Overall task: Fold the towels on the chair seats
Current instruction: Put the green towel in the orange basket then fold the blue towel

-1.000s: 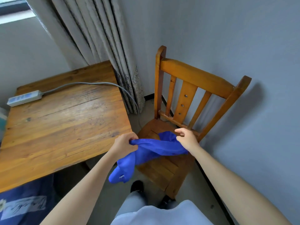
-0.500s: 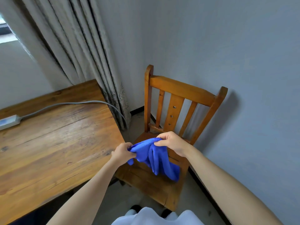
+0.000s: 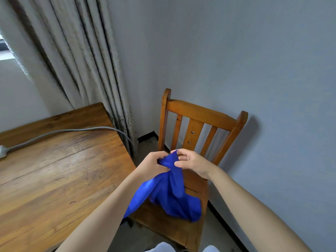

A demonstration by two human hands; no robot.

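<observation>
Since half a second ago the two hands have come closer together, and the blue towel (image 3: 170, 194), which was bunched between them, now hangs down longer from their grip. The left hand (image 3: 152, 164) holds the upper part of the cloth with its fingers curled around a gathered fold. The right hand (image 3: 193, 164) is just beside it, and its thumb and forefinger pinch the top corner, which stands up as a small point between the hands. The other fingers of this hand are bent.

The towel is a plain, strong blue, soft and wrinkled, with deep folds that run downward. It is above the seat of the wooden chair (image 3: 200, 113). Its lower bulk seems to rest on the seat, and one flap falls past the left edge of the seat.

To the left stands a wooden table (image 3: 54, 179) with a grey cable (image 3: 63, 132) across it. A grey curtain (image 3: 81, 60) hangs behind, with a dark pattern near its hem.
</observation>
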